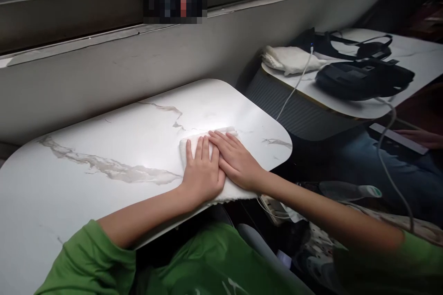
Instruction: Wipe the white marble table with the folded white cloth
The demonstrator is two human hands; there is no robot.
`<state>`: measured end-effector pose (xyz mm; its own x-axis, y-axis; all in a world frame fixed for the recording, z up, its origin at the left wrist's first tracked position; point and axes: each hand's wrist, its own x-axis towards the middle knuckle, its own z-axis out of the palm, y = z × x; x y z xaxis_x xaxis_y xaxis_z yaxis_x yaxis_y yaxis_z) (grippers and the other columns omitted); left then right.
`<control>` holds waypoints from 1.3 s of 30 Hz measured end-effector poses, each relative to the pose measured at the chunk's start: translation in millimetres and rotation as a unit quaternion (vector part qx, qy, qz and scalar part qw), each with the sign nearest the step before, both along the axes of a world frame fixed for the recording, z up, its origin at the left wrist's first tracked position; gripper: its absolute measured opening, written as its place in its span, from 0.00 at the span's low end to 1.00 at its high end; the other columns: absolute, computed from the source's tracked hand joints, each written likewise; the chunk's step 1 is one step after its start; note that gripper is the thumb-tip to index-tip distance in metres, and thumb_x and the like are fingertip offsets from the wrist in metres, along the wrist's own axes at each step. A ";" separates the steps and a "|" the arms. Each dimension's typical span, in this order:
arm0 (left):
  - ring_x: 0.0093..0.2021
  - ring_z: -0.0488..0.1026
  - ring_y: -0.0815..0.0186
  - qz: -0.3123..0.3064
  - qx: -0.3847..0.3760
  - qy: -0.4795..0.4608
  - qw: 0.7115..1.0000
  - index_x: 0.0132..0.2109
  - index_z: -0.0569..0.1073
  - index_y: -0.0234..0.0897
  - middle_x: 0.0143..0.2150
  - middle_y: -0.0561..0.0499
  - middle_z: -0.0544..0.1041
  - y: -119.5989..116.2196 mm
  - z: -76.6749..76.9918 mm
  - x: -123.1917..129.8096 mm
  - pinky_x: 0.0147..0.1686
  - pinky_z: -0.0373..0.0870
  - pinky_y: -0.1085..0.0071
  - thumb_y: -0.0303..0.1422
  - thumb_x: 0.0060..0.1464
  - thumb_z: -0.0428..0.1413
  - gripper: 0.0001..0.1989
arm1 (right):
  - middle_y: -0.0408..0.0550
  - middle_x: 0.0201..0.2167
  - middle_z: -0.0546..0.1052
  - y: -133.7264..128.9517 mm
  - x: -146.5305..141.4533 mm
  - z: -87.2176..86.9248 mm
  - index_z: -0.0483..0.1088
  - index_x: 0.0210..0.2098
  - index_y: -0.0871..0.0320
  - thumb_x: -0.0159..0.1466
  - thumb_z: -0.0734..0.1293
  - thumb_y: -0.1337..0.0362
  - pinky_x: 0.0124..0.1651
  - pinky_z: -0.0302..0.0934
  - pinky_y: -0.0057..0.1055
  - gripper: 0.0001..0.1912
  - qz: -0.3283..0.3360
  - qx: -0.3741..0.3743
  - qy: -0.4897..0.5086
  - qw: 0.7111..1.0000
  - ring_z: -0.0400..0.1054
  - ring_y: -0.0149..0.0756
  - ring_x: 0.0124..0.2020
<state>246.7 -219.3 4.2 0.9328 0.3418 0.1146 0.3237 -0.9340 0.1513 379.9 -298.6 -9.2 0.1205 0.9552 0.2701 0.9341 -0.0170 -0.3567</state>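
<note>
A white cloth (238, 192) lies folded on the white marble-patterned table (138, 138), its near side hanging slightly past the front edge. My left hand (204, 173) presses flat on the cloth with its fingers stretched out and a little apart. Alongside it, my right hand (238, 159) also lies flat on the cloth, angled to the left, its fingers extended and its thumb side touching my left hand. Part of the cloth is hidden under both palms.
On a second table (353, 109) at the right are a black bag (365, 78), a crumpled white cloth-like item (294, 60) and white cables. A clear bottle (346, 190) lies below, near a seated person's leg (360, 156). A wall (114, 73) runs behind the tables.
</note>
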 end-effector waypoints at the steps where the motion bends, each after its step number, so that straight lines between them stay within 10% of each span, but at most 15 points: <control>1: 0.70 0.47 0.48 0.015 -0.002 0.001 1.000 0.66 0.56 0.23 0.69 0.32 0.53 6.4 -0.1 5.4 0.66 0.38 0.43 0.36 0.62 0.44 0.29 | 0.56 0.65 0.61 9.7 6.9 -0.4 0.55 0.65 0.62 0.68 0.51 0.61 0.68 0.44 0.51 0.27 0.007 0.000 0.003 1.000 0.49 0.43 0.68; 12: 0.66 0.56 0.58 0.087 0.006 -0.060 0.994 0.62 0.63 0.33 0.66 0.41 0.62 164.8 -2.7 98.5 0.67 0.42 0.51 0.30 0.62 0.43 0.23 | 0.60 0.60 0.67 187.6 89.8 -6.3 0.64 0.58 0.67 0.63 0.52 0.66 0.65 0.47 0.48 0.27 -0.032 0.032 0.005 0.999 0.58 0.48 0.62; 18: 0.63 0.60 0.58 0.100 0.022 -0.053 0.993 0.60 0.65 0.35 0.64 0.43 0.65 198.6 -2.0 124.2 0.66 0.44 0.52 0.29 0.61 0.43 0.21 | 0.58 0.53 0.73 223.6 109.9 -9.8 0.67 0.52 0.63 0.62 0.52 0.68 0.61 0.51 0.51 0.22 -0.037 0.068 0.014 0.997 0.63 0.50 0.56; 24: 0.67 0.54 0.57 0.106 0.021 -0.040 0.993 0.64 0.61 0.31 0.67 0.41 0.60 151.2 -4.2 131.6 0.67 0.40 0.51 0.30 0.62 0.41 0.24 | 0.57 0.61 0.66 175.1 122.2 -13.3 0.63 0.58 0.64 0.65 0.51 0.64 0.65 0.48 0.50 0.25 -0.035 0.039 0.016 0.998 0.57 0.48 0.63; 34: 0.69 0.48 0.49 0.015 -0.003 -0.022 1.000 0.66 0.56 0.25 0.69 0.35 0.55 -16.1 -4.1 137.6 0.67 0.37 0.46 0.37 0.64 0.42 0.28 | 0.52 0.64 0.63 -18.3 135.3 -13.9 0.59 0.63 0.56 0.69 0.50 0.56 0.67 0.46 0.51 0.27 -0.047 0.021 0.016 0.999 0.53 0.44 0.67; 39: 0.69 0.48 0.49 -0.034 -0.011 -0.013 0.999 0.67 0.55 0.24 0.69 0.34 0.53 -35.1 -1.7 136.5 0.67 0.38 0.46 0.36 0.64 0.41 0.29 | 0.50 0.64 0.64 -49.3 133.3 -17.8 0.59 0.63 0.54 0.69 0.51 0.56 0.67 0.47 0.53 0.26 -0.087 0.025 0.005 0.996 0.55 0.45 0.66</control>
<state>383.3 -254.4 2.5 0.9509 0.2798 0.1324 0.2547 -0.9504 0.1788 513.2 -347.8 -27.0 0.2861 0.9050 0.3148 0.9150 -0.1606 -0.3701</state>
